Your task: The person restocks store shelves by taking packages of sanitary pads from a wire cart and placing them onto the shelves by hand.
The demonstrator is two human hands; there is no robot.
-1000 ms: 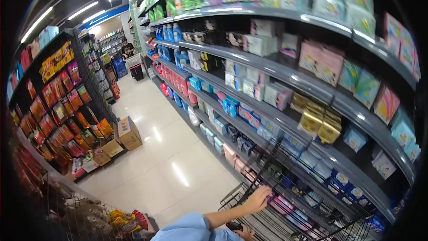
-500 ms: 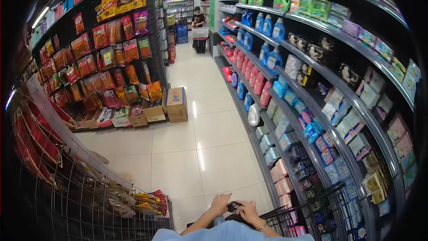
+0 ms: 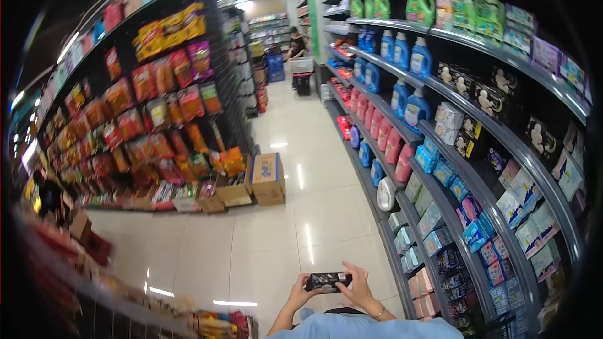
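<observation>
Low in front of my body, both hands hold a small black rectangular pack [image 3: 325,282] with light markings, its long side running left to right. My left hand [image 3: 300,292] is closed on its left end. My right hand [image 3: 359,290] grips the right end, thumb across the front and fingers at the upper corner. A band circles my right wrist. I cannot read the print, so the exact kind of pack stays unclear. Tiled floor shows beyond the hands, and a shelf unit [image 3: 402,289] rises to their right.
Right-hand shelves carry blue detergent bottles [image 3: 420,58], pink bottles [image 3: 392,145] and boxed packs. Bagged snacks [image 3: 143,81] hang on the left rack. A cardboard box [image 3: 268,179] stands at its corner. Farther down the aisle, a person [image 3: 296,44] is beside a cart [image 3: 302,72].
My view has shifted left and closer to the shelves' far end. The black pack has turned to show its broad face, and my hands have spread to its two ends.
</observation>
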